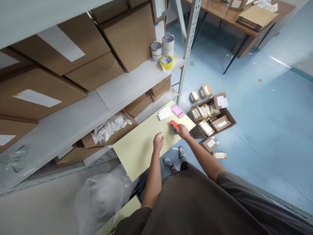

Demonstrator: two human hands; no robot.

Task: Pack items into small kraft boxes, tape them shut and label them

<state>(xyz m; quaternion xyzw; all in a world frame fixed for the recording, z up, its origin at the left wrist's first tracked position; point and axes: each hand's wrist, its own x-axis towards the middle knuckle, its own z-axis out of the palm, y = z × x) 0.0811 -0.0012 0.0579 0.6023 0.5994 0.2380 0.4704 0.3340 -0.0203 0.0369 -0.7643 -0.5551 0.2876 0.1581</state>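
Over the pale yellow tabletop [137, 150], my right hand [183, 132] is closed on an orange and blue hand tool that looks like a tape dispenser [173, 124]. Its lower part is hidden by the fingers. My left hand [158, 142] hovers above the same board to the left, fingers curved and apart, holding nothing. Beyond the dispenser lie a white paper piece [164, 113] and a pink blurred item [177, 111], neither touched by a hand.
Left of the board, a shelf [137, 76] carries large cartons [132, 36], white tape rolls [168, 45] and a yellow tape roll [166, 62]. An open carton [231, 118] of small boxes stands on the floor at right. A wooden table [227, 16] is farther back.
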